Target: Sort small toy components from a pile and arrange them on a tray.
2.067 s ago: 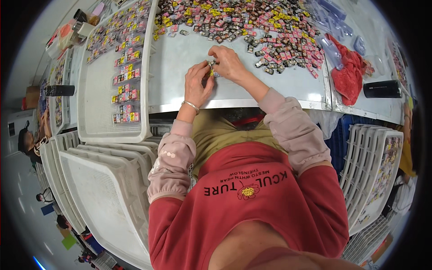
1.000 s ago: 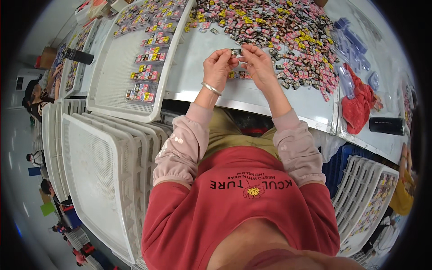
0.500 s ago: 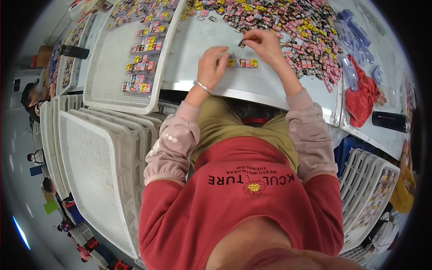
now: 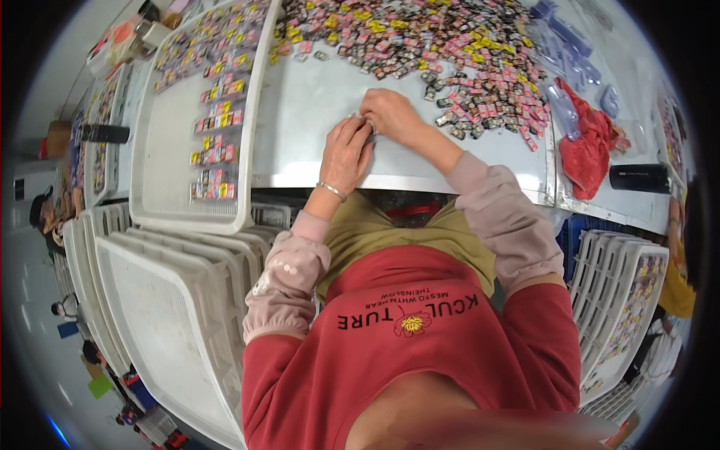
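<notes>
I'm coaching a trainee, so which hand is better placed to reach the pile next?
Probably the right hand: it's nearer the pile, which spreads beyond and beside it; the left hand sits farther back.

the broad, pale desk (image 4: 300, 112) has a smooth, faintly shiny top, its front edge bowed by the lens and a seam running across it toward the right. beneath lies deep shadow. a plain whitish wall (image 4: 67, 67) curves off at upper left. lower down, a grey expanse (image 4: 34, 277), wall or ceiling, carries thin bright streaks; blue-white glare (image 4: 57, 431) marks the lower left.
</notes>
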Demonstrator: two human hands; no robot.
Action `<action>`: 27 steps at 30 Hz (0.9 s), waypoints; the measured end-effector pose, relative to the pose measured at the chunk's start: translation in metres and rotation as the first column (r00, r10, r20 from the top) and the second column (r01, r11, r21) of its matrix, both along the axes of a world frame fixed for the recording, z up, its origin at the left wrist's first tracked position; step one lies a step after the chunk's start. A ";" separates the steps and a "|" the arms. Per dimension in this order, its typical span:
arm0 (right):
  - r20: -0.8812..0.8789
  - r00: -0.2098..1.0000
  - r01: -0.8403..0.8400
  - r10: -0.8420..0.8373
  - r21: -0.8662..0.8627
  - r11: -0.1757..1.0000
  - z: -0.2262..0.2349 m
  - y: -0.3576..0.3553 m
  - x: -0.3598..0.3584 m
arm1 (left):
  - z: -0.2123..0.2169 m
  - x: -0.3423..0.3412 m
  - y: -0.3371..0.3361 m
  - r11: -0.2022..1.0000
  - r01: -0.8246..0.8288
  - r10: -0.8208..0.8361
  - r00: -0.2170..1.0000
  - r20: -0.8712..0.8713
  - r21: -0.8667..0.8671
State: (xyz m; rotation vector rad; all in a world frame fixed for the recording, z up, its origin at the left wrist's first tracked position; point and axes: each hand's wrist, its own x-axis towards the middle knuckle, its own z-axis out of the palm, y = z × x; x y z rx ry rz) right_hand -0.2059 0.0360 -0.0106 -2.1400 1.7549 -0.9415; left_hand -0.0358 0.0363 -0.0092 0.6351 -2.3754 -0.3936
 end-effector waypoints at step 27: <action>-0.239 0.891 0.379 -0.387 -0.083 0.922 0.007 -0.025 -0.180 | -0.006 0.018 -0.014 0.940 -0.317 0.342 0.881 -0.328 0.129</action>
